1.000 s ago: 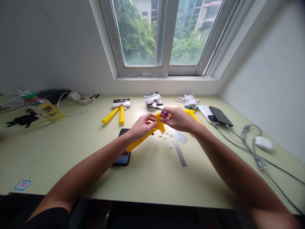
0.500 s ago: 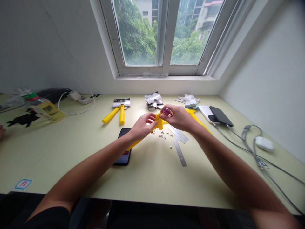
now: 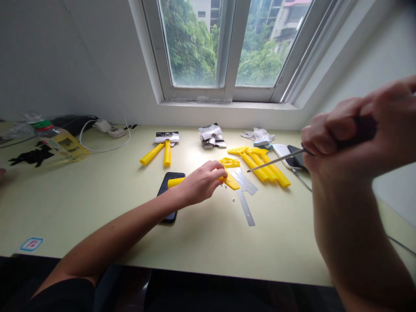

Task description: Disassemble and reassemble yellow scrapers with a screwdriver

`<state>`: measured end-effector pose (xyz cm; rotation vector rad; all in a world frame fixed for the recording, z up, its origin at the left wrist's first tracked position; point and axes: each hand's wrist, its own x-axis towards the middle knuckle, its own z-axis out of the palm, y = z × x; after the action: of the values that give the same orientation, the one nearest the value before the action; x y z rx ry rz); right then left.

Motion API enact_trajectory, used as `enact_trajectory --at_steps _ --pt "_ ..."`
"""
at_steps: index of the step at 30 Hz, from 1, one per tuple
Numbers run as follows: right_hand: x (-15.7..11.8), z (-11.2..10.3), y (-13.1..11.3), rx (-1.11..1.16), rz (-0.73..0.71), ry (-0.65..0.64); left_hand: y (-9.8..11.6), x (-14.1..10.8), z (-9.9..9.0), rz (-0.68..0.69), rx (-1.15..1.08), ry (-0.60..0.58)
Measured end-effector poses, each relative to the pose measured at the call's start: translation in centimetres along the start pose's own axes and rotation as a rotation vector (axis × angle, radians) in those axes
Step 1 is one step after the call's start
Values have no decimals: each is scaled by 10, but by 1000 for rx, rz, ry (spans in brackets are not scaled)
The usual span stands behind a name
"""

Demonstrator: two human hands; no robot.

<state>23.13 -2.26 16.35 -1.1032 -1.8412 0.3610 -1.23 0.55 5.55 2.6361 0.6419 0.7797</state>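
My left hand [image 3: 204,183] is closed around a yellow scraper [image 3: 232,181], whose handle sticks out to the left above a phone [image 3: 169,215]. Raised at the right, my right hand [image 3: 344,134] grips a screwdriver [image 3: 276,160] by its dark handle. The metal tip points left and down, a short way right of the scraper and apart from it. Flat metal blades [image 3: 246,209] lie beside the scraper, with small screws [image 3: 233,199] nearby. Another yellow piece [image 3: 230,162] is just behind my left fingers.
Several yellow scrapers [image 3: 266,168] lie behind the blades. Two yellow handles [image 3: 167,154] rest at the back left, near crumpled packaging [image 3: 211,136] and white gloves [image 3: 258,135]. A bottle [image 3: 61,143] lies far left; a white power bank [image 3: 283,154] is at right.
My right hand has moved away from the scraper, up and to the right, and now holds a screwdriver. My left hand has lowered and shifted slightly right with the scraper.
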Motion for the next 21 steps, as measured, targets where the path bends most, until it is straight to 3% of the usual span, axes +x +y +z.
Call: enact_trajectory --at_steps 5,11,21 --pt "2 11 -13 172 8 110 -5 -1 4 41 48 -54" --pt "4 30 -22 559 41 484 -11 -3 9 97 93 -90" --pt "5 37 -27 451 133 432 -13 -3 11 118 107 -99"
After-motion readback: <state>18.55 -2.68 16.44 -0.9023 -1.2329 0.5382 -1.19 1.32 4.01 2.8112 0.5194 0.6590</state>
